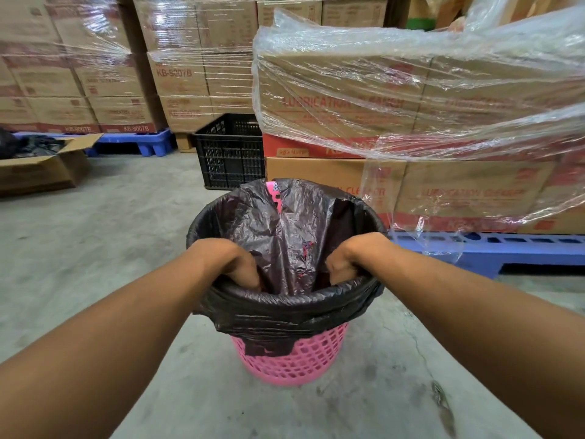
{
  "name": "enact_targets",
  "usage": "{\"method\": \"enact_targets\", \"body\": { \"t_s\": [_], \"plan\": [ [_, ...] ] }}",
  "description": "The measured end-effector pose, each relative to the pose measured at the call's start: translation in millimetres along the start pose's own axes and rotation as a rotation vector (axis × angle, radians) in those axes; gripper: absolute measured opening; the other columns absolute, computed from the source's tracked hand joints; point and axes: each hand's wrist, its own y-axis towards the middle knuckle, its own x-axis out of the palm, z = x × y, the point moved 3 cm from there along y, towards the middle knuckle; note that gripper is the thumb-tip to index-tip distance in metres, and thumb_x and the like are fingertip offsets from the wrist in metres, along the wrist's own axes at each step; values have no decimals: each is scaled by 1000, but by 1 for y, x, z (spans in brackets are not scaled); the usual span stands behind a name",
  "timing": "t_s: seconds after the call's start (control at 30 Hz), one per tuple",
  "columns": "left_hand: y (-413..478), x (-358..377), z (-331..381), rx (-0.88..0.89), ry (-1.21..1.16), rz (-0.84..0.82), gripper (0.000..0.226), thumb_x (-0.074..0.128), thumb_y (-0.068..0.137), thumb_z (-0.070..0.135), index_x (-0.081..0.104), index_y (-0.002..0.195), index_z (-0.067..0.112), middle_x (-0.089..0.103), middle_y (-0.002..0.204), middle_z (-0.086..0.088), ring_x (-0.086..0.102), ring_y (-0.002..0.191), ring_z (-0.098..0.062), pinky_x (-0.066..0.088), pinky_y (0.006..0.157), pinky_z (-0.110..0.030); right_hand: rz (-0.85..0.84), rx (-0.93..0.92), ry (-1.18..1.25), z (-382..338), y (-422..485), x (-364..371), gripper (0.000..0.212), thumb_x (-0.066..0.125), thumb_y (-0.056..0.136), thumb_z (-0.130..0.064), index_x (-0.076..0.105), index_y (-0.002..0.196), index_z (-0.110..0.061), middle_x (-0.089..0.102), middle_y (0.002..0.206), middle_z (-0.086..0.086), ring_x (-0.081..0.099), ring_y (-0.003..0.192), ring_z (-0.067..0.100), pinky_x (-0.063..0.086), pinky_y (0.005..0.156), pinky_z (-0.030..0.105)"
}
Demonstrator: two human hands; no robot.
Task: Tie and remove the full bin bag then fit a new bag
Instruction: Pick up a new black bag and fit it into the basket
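A pink lattice bin [297,359] stands on the concrete floor in front of me. A black bin bag [294,226] lines it, its edge folded down over most of the rim; at the far side a bit of pink rim shows uncovered. My left hand [231,261] reaches inside the near left rim, fingers curled down against the bag. My right hand [351,258] does the same at the near right rim, fingers hooked over the bag's folded edge. The fingertips of both hands are hidden inside the bag.
Just behind the bin stands a pallet of shrink-wrapped cartons [411,106] on a blue pallet [506,245]. A black plastic crate [231,150] sits behind left. An open cardboard box [41,166] holding black bags lies at far left. More wrapped cartons [110,74] line the back.
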Motion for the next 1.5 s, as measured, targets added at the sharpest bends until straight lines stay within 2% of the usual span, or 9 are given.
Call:
{"method": "enact_targets", "body": {
  "t_s": [0.13,0.27,0.37,0.47,0.57,0.7,0.93,1.27,1.5],
  "plan": [
    [-9,-40,-4,174,-81,589,20,64,86,36,72,86,18,73,87,-3,66,74,-16,48,62,-25,512,-95,259,13,-4,-30,27,63,88,-31,68,95,-5,71,90,11,68,75,23,59,71,38],
    [9,-53,-5,142,297,678,68,58,86,48,35,147,28,29,158,-10,28,144,-30,23,116,-44,1055,-106,76,30,-3,-66,65,57,90,-43,37,145,-14,34,152,20,40,134,37,38,108,49],
    [39,-29,-23,-88,461,349,84,55,83,61,18,153,32,6,164,-4,2,150,-29,0,119,-49,596,23,-190,32,34,-43,91,47,91,-58,-6,155,-20,-17,162,6,-12,148,34,-3,118,54],
    [56,-15,-27,-130,355,113,58,59,86,49,53,135,18,46,146,-9,40,132,-30,21,117,-40,87,120,-150,34,45,-16,68,56,90,-50,36,146,-18,10,164,4,3,150,23,8,120,45],
    [54,-19,-13,-46,177,105,54,65,82,51,66,115,9,62,111,-7,57,100,-27,45,99,-37,172,-2,-13,22,47,-18,42,60,90,-47,65,108,-10,58,129,12,52,117,24,29,112,41],
    [48,-20,-1,-47,123,81,32,69,82,45,62,90,14,61,86,-3,57,78,-21,46,71,-28,310,-109,71,11,40,-27,41,69,86,-36,69,117,-8,70,109,11,65,97,28,50,86,34],
    [29,2,0,-77,60,-215,42,44,101,21,45,138,2,51,138,-12,54,110,-23,43,86,-22,-96,-72,36,14,49,-2,39,63,90,-21,64,123,-2,64,126,20,62,110,31,46,103,48],
    [-16,-60,-18,120,-312,971,15,65,83,27,76,88,18,75,95,-7,65,86,-25,47,74,-27,770,-115,281,39,-10,-44,18,68,84,-30,75,97,-20,74,92,5,64,82,25,53,76,34],
    [-42,-42,-71,-227,-360,1173,36,63,78,25,62,111,12,60,114,-21,59,101,-39,48,80,-41,1023,121,220,56,-46,-30,24,66,83,-25,65,101,-9,58,108,17,60,92,37,47,72,38]
  ]
}}
